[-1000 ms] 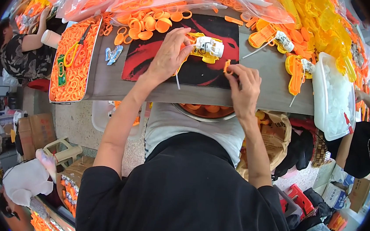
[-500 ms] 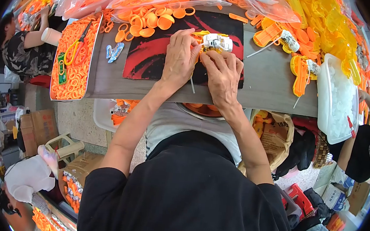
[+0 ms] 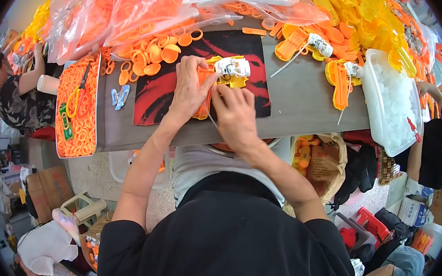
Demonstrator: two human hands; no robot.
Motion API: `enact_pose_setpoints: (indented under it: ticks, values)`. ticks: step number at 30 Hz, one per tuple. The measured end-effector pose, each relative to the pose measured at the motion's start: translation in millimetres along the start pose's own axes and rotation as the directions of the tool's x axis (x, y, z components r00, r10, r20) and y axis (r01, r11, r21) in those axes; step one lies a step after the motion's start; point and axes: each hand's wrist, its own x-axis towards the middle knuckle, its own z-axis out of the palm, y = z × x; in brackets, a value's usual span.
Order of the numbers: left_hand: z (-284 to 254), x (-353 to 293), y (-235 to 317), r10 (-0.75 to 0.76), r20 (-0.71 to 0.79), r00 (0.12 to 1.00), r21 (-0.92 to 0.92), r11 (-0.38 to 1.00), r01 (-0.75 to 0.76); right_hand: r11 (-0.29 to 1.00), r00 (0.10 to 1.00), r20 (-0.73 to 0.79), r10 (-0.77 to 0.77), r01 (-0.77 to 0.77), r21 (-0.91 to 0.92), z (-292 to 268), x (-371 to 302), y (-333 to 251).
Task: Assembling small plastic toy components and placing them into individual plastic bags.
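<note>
An orange-and-yellow toy casing point(image 3: 201, 106) lies on a black-and-red mat point(image 3: 153, 98), with a white mechanism point(image 3: 233, 68) at its far right end. My left hand point(image 3: 187, 90) rests over the casing's left side, fingers bent around it and thumb pressed along it. Against the casing's near right side is my right hand point(image 3: 237, 116), its fingers curled and slightly blurred; what they pinch is hidden. A thin pale tube shows beneath that hand. Two similar casings, one farther point(image 3: 292, 43) and one nearer point(image 3: 339, 85), lie to the right with white mechanisms and thin tubes.
Left stands a tray point(image 3: 97, 127) of orange rings, with scissors point(image 3: 80, 94) on top. Orange round caps point(image 3: 155, 53) and plastic bags point(image 3: 138, 4) line the back. A white tub point(image 3: 384, 139) of translucent pieces stands right. Co-workers sit at both sides.
The whole view has shifted and tilted, so the table sits differently. My right hand has slid nearer me along the casing, away from the white mechanism. My left hand stays on the casing.
</note>
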Motion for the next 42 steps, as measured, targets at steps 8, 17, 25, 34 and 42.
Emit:
enact_pose_setpoints:
  ticks: [8, 17, 25, 34, 42]
  values:
    - [-7.4, -23.9, 32.6, 0.129, 0.209, 0.969, 0.349, 0.916, -0.197, 0.96, 0.95, -0.233, 0.207, -0.243, -0.139, -41.7, 61.6, 144.8]
    - [42.1, 57.5, 6.8, 0.194, 0.197, 0.961, 0.422, 0.868, -0.261, 0.913, 0.929, -0.225, 0.294, -0.342, -0.222, -10.2, 49.9, 194.9]
    - [97.5, 134.2, 22.2, 0.215, 0.277, 0.936, 0.424, 0.847, -0.32, 0.916, 0.899, -0.274, 0.341, -0.383, -0.117, -9.5, 55.7, 194.8]
    - [71.4, 232.8, 94.3, 0.17, -0.036, 0.985, 0.002, 0.985, -0.17, 0.916, 0.891, -0.292, 0.348, -0.389, -0.095, -17.8, 66.0, 200.7]
    - [94.2, 350.4, 41.0, -0.351, 0.252, 0.902, -0.412, 0.804, 0.428, 0.918, 0.893, -0.267, 0.363, -0.391, -0.06, -11.8, 49.8, 193.1]
